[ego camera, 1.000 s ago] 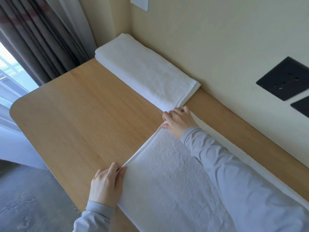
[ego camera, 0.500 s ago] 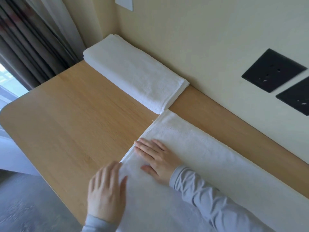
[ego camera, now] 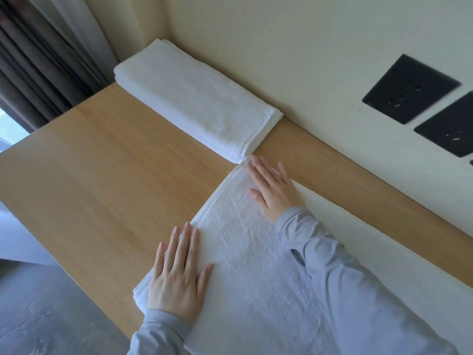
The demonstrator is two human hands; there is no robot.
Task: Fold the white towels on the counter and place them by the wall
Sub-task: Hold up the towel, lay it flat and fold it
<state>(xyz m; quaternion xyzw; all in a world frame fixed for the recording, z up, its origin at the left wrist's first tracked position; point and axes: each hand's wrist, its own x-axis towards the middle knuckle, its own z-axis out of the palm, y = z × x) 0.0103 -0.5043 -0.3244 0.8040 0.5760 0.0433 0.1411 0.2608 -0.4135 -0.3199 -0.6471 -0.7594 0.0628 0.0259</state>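
Observation:
A folded white towel [ego camera: 199, 101] lies against the cream wall at the back left of the wooden counter [ego camera: 107, 175]. A second white towel [ego camera: 250, 257] is spread long across the counter's near right part, its short hemmed end pointing left. My left hand [ego camera: 179, 275] rests flat, fingers spread, on the near corner of that end. My right hand [ego camera: 271, 190] lies flat on the far corner, almost touching the folded towel. Neither hand grips the cloth. My grey sleeves cover part of the towel.
Two black socket plates [ego camera: 409, 88] sit on the wall to the right. Dark curtains [ego camera: 38, 60] hang at the left beyond the counter's end. The counter's near edge drops to a grey floor [ego camera: 38, 303]. A strip of bare wood runs along the wall.
Both hands let go of the towel's pinched end and went flat on it. My right hand slid from the middle of the end back out to the far corner.

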